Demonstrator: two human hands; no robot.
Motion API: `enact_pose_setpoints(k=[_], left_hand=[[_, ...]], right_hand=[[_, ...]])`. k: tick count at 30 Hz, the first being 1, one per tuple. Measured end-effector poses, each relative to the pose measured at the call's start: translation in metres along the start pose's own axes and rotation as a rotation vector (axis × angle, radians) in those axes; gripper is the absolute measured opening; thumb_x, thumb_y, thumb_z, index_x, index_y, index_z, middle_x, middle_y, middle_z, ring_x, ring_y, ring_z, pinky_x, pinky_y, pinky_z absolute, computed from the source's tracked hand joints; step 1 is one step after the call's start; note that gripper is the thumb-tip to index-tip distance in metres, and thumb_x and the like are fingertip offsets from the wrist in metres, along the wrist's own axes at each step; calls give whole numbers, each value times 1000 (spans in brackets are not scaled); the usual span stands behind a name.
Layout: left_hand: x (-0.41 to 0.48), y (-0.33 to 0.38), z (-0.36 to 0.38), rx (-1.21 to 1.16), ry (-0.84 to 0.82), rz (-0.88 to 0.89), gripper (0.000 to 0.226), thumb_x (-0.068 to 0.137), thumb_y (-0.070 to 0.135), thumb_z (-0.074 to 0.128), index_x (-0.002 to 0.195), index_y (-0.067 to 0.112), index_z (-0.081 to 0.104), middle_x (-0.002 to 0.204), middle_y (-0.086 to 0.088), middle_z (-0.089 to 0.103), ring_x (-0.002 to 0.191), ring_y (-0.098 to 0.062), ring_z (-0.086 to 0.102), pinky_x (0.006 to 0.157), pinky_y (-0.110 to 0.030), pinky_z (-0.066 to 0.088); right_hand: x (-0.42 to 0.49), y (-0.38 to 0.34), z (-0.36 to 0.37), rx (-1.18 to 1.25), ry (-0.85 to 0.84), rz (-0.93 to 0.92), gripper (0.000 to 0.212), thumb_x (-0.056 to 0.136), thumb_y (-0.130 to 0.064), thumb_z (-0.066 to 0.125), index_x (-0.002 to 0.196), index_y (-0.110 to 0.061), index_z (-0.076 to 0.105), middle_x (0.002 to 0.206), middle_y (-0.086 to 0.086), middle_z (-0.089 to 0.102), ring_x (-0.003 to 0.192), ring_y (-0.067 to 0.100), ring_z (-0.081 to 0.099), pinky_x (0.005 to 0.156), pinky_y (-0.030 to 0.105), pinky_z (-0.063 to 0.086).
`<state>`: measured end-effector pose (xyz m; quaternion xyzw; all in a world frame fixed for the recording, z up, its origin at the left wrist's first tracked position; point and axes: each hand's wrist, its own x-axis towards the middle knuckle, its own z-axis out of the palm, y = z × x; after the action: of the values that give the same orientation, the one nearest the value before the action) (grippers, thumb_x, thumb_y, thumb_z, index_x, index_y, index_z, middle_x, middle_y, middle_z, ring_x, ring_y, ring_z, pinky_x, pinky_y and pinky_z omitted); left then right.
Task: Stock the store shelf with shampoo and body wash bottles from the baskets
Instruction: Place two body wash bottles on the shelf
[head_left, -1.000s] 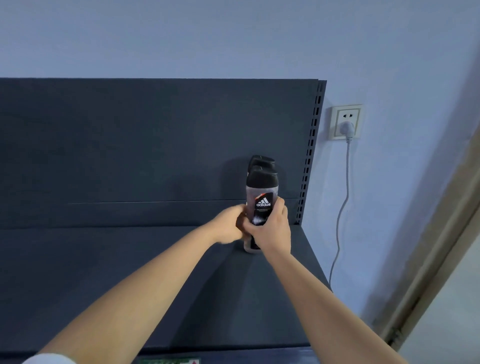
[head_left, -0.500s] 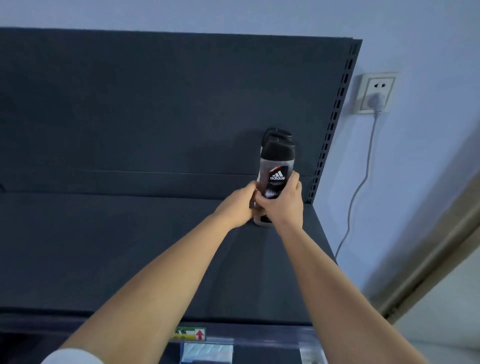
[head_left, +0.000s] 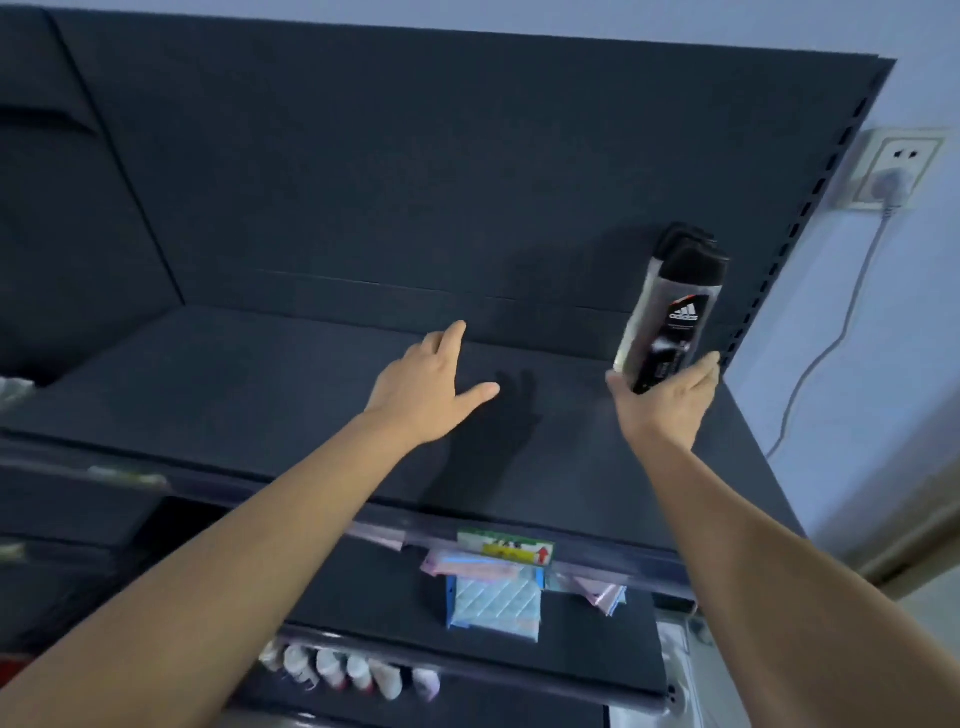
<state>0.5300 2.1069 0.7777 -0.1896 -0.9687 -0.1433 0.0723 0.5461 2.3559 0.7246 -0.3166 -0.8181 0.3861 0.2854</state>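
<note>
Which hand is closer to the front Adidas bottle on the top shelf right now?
Right. The right hand holds the front Adidas bottle at its base. The left hand hovers open over the shelf, well off to the bottle's left.

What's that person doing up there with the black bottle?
A person is stocking the top shelf. Their right hand holds the bottom of a black-capped bottle at the shelf's right end, just in front of a second bottle that looks the same. Their left hand is open with its fingers spread over the shelf, and it touches neither bottle. Blue packets lie on the shelf below.
</note>
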Motion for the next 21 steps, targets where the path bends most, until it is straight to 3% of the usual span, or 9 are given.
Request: enact_pose_setpoints(k=[2, 5, 8, 11, 17, 21], left_hand=[[-31, -39, -22, 83, 35, -50, 84, 92, 67, 39, 154, 17, 11, 155, -7, 31, 134, -28, 39, 96, -44, 43], [-86, -105, -55, 231, 79, -129, 85, 91, 70, 34, 154, 16, 13, 153, -7, 33, 132, -28, 41, 97, -41, 42], [-148, -174, -87, 335, 105, -254, 86, 91, 70, 33, 154, 15, 13, 153, -8, 32, 132, -29, 41, 101, -41, 39], [-223, -240, -112, 401, 109, -404, 88, 89, 72, 34, 154, 16, 15, 152, -9, 34, 133, -31, 41, 102, -43, 39], [-385, -345, -138, 475, 48, -784, 96, 83, 81, 30, 155, 19, 14, 154, -7, 32, 135, -30, 39, 104, -43, 35], [-479, -389, -148, 465, 34, -1024, 95, 82, 81, 32, 153, 20, 19, 151, -8, 37, 135, -30, 40, 105, -44, 35]], right_hand=[[-33, -33, 18, -3, 39, -45, 109, 80, -37, 73, 151, 0, -1, 158, 22, 6, 147, 32, 7, 120, 38, 9], [-103, -96, 55, 43, -76, -240, 95, 81, -29, 71, 152, -7, 11, 155, 20, 16, 143, 33, 14, 118, 40, 14], [-184, -147, 94, -46, -278, -626, 75, 85, -29, 65, 147, -9, 27, 149, 15, 33, 143, 32, 19, 119, 40, 13], [-275, -185, 133, -217, -507, -1033, 69, 87, -36, 57, 147, -14, 31, 149, 9, 37, 144, 28, 21, 120, 41, 10], [-458, -246, 188, -89, -871, -1268, 74, 88, -49, 54, 150, -20, 26, 150, 2, 36, 140, 21, 30, 116, 38, 24], [-554, -278, 212, -23, -1058, -1444, 70, 88, -49, 55, 147, -19, 33, 147, 0, 41, 136, 21, 37, 111, 38, 34]])
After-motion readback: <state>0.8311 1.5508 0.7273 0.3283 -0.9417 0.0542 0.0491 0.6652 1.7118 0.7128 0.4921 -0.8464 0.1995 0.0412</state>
